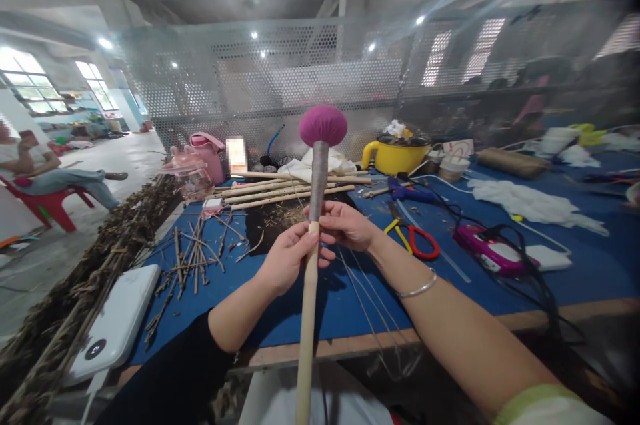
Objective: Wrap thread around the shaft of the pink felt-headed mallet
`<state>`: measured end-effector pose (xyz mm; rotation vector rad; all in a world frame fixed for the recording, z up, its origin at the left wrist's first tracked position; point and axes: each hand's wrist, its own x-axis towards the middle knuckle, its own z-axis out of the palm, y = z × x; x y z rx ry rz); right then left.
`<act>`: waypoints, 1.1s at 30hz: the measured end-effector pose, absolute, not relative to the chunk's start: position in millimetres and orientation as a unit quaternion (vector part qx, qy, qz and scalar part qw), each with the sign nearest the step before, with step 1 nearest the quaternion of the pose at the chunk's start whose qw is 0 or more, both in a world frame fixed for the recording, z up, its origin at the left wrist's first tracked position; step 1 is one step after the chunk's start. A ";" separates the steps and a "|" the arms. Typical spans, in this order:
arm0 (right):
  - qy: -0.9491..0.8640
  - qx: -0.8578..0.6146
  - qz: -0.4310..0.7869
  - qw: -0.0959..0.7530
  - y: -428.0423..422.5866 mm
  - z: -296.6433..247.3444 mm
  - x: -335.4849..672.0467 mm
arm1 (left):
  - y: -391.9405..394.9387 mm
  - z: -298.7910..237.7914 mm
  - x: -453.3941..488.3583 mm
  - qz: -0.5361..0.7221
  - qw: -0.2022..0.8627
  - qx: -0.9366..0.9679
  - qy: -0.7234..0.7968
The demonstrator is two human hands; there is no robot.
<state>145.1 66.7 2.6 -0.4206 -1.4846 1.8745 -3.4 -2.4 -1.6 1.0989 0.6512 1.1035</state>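
Stick point(307, 318) upright — pink head point(323, 125) up — left hand point(286, 261), right hand point(347, 225) grip.

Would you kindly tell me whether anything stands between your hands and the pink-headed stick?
Nothing visible does. The left hand and the right hand both close directly on the stick, at the foot of its grey wrapping. Some thin strands trail down from the right hand, beside the stick.

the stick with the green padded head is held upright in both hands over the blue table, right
Not quite. The head view shows the padded head is magenta, not green. The rest stands: the left hand and the right hand hold the stick upright over the blue table.
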 end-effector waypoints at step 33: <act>-0.618 -0.211 0.660 0.373 69.0 1.5 139.6 | 1.4 -1.4 -4.6 0.455 0.643 0.511 0.343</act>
